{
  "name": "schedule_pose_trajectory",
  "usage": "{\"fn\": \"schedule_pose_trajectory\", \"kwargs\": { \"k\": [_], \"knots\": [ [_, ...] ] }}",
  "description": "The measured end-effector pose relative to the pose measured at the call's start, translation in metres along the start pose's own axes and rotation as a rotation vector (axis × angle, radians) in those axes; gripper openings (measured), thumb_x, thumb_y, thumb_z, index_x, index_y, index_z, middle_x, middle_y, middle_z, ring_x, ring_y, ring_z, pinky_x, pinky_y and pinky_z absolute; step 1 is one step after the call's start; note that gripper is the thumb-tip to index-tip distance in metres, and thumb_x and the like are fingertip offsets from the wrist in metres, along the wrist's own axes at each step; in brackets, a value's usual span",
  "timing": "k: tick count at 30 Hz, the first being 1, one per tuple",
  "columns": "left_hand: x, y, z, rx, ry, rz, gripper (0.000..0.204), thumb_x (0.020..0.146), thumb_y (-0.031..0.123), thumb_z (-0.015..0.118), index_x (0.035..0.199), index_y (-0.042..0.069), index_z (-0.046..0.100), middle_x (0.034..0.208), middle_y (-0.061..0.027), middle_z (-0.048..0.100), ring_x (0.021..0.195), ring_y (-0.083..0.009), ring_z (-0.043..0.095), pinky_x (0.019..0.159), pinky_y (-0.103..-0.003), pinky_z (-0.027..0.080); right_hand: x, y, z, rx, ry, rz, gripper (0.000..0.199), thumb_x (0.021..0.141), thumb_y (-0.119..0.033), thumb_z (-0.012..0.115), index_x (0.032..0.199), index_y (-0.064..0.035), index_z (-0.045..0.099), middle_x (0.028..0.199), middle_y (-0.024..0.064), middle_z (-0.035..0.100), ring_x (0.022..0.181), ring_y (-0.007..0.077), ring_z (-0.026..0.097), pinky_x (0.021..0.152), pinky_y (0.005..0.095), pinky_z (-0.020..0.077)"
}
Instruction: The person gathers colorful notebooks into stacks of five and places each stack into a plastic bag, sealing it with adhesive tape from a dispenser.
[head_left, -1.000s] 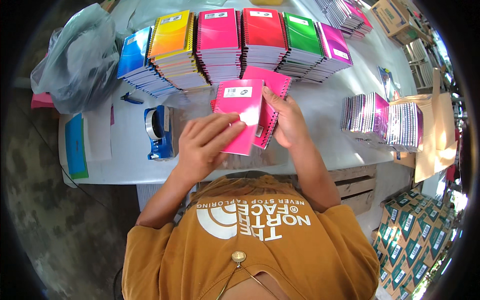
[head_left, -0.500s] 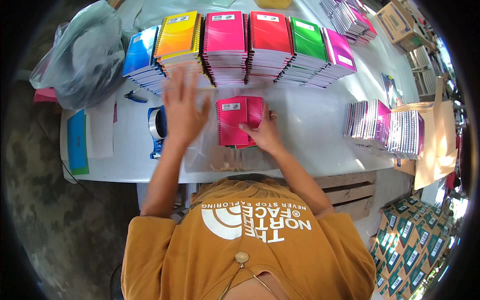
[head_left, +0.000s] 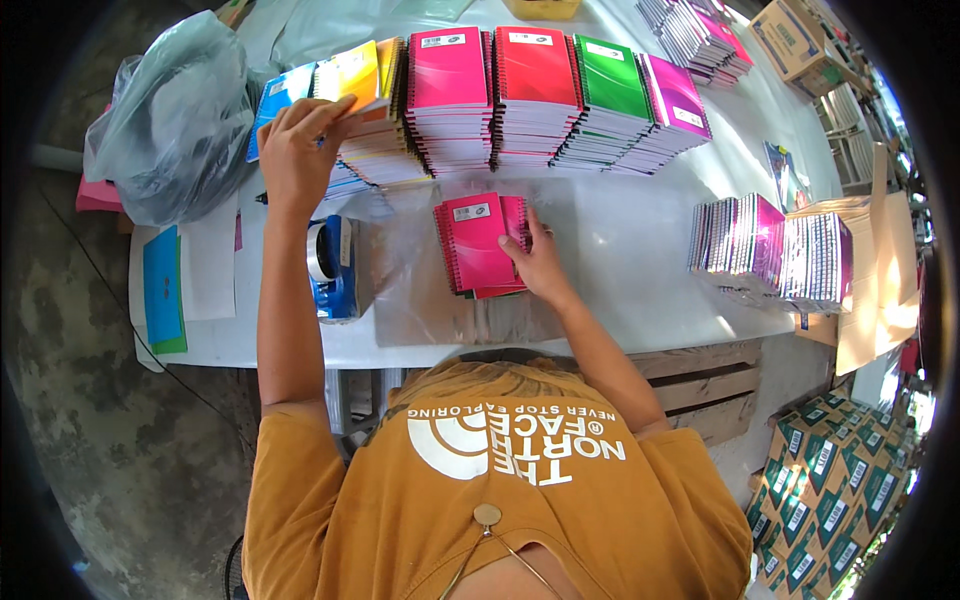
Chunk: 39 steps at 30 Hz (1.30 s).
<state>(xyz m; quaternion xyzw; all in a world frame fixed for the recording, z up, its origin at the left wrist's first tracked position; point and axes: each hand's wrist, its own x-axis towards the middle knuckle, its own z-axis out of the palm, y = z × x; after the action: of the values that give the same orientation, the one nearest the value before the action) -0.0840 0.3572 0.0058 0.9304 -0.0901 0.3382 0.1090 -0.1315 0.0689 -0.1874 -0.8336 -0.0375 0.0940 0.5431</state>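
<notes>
At the back left, a yellow spiral notebook (head_left: 345, 72) lies shifted and slightly lifted on its stack, and my left hand (head_left: 298, 150) pinches its near edge. In front of me a small pile of pink spiral notebooks (head_left: 472, 245) rests on a clear plastic sheet (head_left: 410, 300), with a sliver of red and green showing under it. My right hand (head_left: 538, 262) grips the pile's right side, thumb over the top cover and fingers along the edge. Further stacks line the back: blue (head_left: 283, 92), pink (head_left: 449, 75), red (head_left: 537, 72), green (head_left: 612, 85) and purple (head_left: 676, 95).
A blue tape dispenser (head_left: 338, 268) stands left of the pile. Beyond it are a grey plastic bag (head_left: 180, 130) and blue and green covers (head_left: 162, 290). Wrapped notebook bundles (head_left: 740, 240) stand right, beside an open cardboard box (head_left: 875, 290). Patterned boxes (head_left: 825, 480) sit lower right.
My left hand has moved left and away from me to the yellow stack and taken hold of its top notebook. My right hand stays on the pink pile, which is slightly turned.
</notes>
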Motion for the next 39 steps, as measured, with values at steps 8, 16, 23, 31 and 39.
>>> {"fn": "schedule_pose_trajectory", "kwargs": {
  "k": [8,16,23,31,39],
  "knots": [
    [-0.014,0.056,-0.032,-0.228,0.363,0.080,0.024,0.072,0.010,0.073,0.096,0.008,0.071,0.091,-0.0072,0.069,0.083,-0.0201,0.066,0.073,-0.031,0.051,-0.009,-0.084,-0.052,0.765,-0.007,-0.019,0.056,0.093,-0.034,0.054,0.135,0.0001,0.039,0.123,0.0164,0.051,0.112,0.0250,0.051,0.093,0.0348,0.0441],
    [-0.062,0.106,-0.027,-0.604,-0.126,0.321,0.024,0.073,0.014,0.069,0.096,0.005,0.069,0.092,-0.0082,0.069,0.086,-0.0224,0.065,0.073,-0.032,0.049,-0.012,-0.131,-0.071,1.099,-0.205,0.084,0.032,0.095,-0.017,0.050,0.122,0.0016,0.049,0.107,0.0092,0.062,0.097,0.0115,0.060,0.083,0.0256,0.0490],
    [-0.147,0.121,0.039,-0.445,-0.322,0.073,0.026,0.071,0.012,0.073,0.096,0.012,0.068,0.107,-0.0027,0.065,0.102,-0.0187,0.060,0.088,-0.035,0.044,-0.004,-0.006,0.000,0.464,0.129,0.069,0.041,0.091,-0.026,0.057,0.116,0.0059,0.051,0.102,0.0143,0.064,0.093,0.0233,0.062,0.081,0.0347,0.0471],
    [-0.167,0.103,0.110,-0.868,-0.486,-0.975,0.056,0.077,0.009,0.060,0.127,-0.004,0.039,0.119,-0.0271,0.050,0.106,-0.0422,0.049,0.098,-0.045,0.037,0.011,-0.046,-0.017,0.548,-0.267,0.356,0.044,0.086,-0.031,0.066,0.112,0.0033,0.056,0.102,0.0110,0.064,0.091,0.0189,0.062,0.081,0.0329,0.0495],
    [-0.171,0.125,0.063,-1.307,-0.396,-0.936,0.084,0.067,-0.002,0.057,0.139,0.000,0.015,0.129,-0.0178,0.038,0.123,-0.0273,0.039,0.104,-0.038,0.034,-0.012,-0.037,0.004,0.668,-0.161,0.031,0.066,0.068,-0.011,0.081,0.120,-0.0003,0.042,0.107,0.0079,0.060,0.097,0.0179,0.059,0.086,0.0330,0.0478]
  ]
}}
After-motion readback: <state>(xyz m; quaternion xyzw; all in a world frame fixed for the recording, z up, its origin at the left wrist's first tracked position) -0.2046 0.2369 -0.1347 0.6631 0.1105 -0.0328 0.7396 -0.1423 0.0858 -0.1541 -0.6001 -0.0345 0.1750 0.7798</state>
